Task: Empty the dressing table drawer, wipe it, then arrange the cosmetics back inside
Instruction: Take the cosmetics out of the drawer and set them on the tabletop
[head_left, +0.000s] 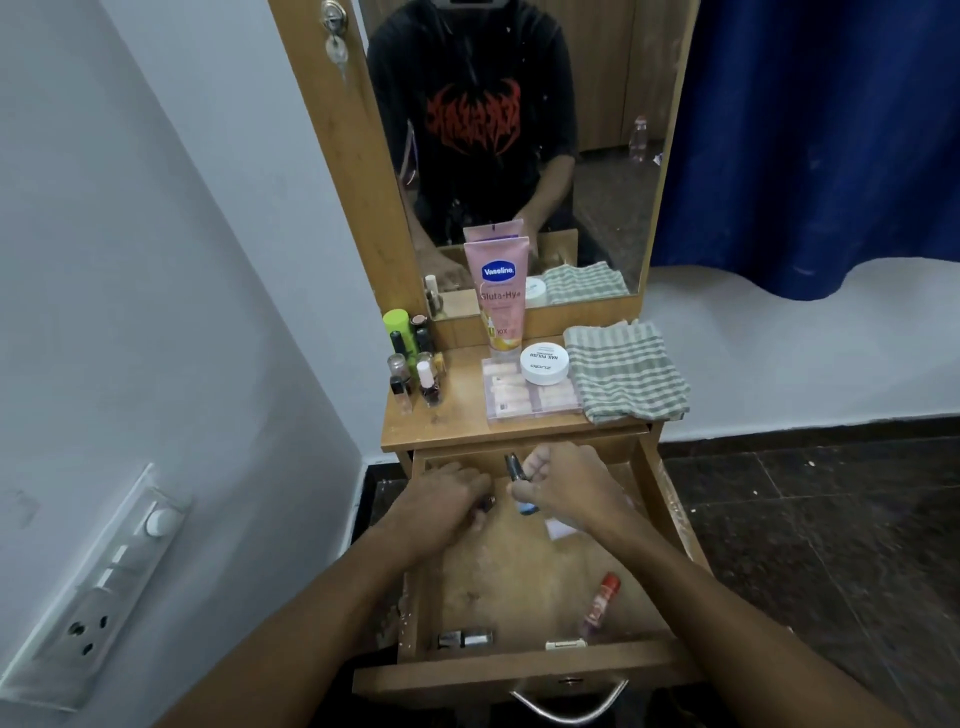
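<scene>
Bottles (415, 358) crowd the counter's (457, 415) left edge, mid-frame, so set new ones down upright beside them, not on top. Your left hand (449, 499) is curled low over the back left of the drawer (519, 670), fingers closed around a small dark bottle (488, 503) that is mostly hidden; lift it straight up to clear the drawer wall. Your right hand (566, 480), just beside it, pinches a dark-capped bottle (516, 467) upright, with a blue-tipped one (525, 506) tucked under the fingers. Carrying two invites a slip, so I'd place these before reaching again.

Lower in the frame, three things lie near the drawer's front: a silver tube (465, 638) at left, a small white piece (566, 645) at centre, and a red tube (602, 597) leaning by the right side. A pale slip (561, 530) shows under your right wrist. Clear them all first. The striped cloth (626, 371) waits folded at the counter's right for wiping.
</scene>
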